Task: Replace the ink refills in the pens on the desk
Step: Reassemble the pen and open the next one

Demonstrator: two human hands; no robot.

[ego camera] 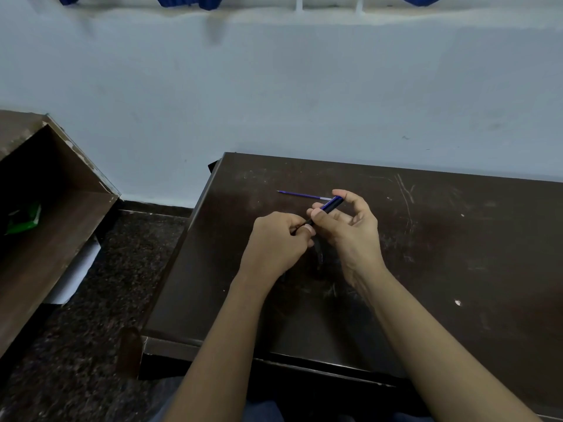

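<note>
A dark blue pen [330, 206] is held slanted above the middle of the dark brown desk [457, 254]. My right hand [350, 226] grips its barrel between thumb and fingers. My left hand [278, 239] pinches the pen's lower, dark tip end, which its fingers mostly hide. A thin blue ink refill [303, 194] lies flat on the desk just beyond my hands, its point facing left and its right end hidden behind the pen.
The desk's back edge meets a pale wall [274, 102]. To the left stands an open brown cabinet [54, 208] with a green packet [24, 219] inside. Dark speckled floor [122, 284] lies between cabinet and desk. The desk top is scratched.
</note>
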